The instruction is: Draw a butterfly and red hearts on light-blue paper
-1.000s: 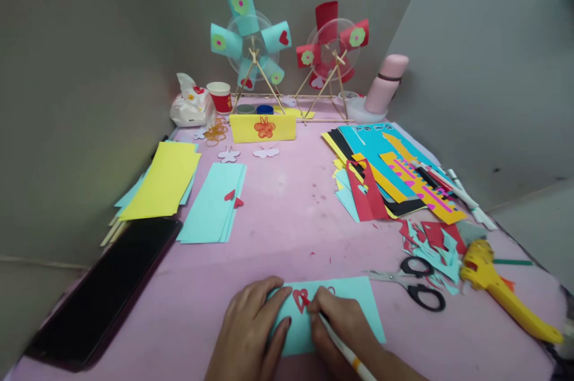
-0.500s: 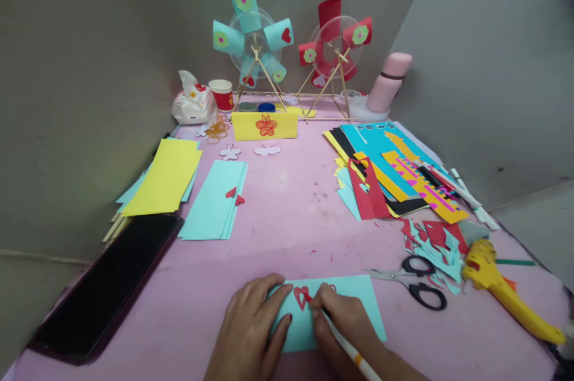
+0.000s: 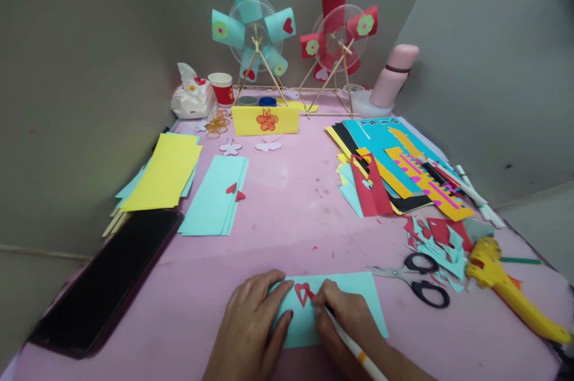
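Observation:
A light blue paper strip (image 3: 309,330) lies on the table in front of me. Near its top edge is a red heart outline (image 3: 303,293) with a pale middle. My right hand (image 3: 347,315) grips a white marker (image 3: 354,346) with a yellow band, its red tip at the heart's right side. Part of the strip is hidden under that hand. Flat across the strip's left end rests my left hand (image 3: 255,321), fingers stretched out and thumb apart. Scissors (image 3: 415,279) with black handles lie right of the strip, blades pointing toward it.
Light blue strips (image 3: 215,195), yellow paper (image 3: 164,171) and a phone (image 3: 112,279) lie left. Right are paper scraps (image 3: 437,243), a yellow glue gun (image 3: 506,288) and coloured sheets (image 3: 381,136). Two paper pinwheels (image 3: 255,22) on stick frames and a pink bottle (image 3: 394,76) stand behind.
The marker tip has moved slightly along the heart's right side. My left hand stays on the strip. The whole view has shifted a little.

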Demonstrator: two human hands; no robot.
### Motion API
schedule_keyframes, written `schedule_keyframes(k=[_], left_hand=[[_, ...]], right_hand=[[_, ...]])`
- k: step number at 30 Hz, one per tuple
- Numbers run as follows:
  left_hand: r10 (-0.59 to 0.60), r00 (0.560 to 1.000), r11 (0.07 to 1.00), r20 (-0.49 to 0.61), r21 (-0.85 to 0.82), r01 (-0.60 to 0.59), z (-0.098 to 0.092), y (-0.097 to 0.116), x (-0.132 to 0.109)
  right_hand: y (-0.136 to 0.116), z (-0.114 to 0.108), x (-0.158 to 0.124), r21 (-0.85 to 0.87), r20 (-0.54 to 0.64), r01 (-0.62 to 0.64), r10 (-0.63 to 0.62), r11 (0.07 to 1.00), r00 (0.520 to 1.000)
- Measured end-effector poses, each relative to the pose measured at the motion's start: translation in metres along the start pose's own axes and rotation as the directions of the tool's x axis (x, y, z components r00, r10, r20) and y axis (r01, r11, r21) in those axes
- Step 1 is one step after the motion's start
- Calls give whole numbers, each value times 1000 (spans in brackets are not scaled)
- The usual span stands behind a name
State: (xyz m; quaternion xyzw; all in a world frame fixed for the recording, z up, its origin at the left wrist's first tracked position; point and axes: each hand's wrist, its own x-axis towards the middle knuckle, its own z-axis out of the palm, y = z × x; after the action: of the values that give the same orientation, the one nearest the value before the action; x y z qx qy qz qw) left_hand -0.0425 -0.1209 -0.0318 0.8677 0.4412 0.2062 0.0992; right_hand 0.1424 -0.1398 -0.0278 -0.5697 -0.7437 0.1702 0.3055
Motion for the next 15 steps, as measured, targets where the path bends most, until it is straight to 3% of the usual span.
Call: schedule_keyframes(k=[15], left_hand=[[-3, 1000, 1000, -13, -9, 3, -4, 2, 1]], right_hand=[[0, -5, 0, -21, 102, -46, 48, 999, 994]])
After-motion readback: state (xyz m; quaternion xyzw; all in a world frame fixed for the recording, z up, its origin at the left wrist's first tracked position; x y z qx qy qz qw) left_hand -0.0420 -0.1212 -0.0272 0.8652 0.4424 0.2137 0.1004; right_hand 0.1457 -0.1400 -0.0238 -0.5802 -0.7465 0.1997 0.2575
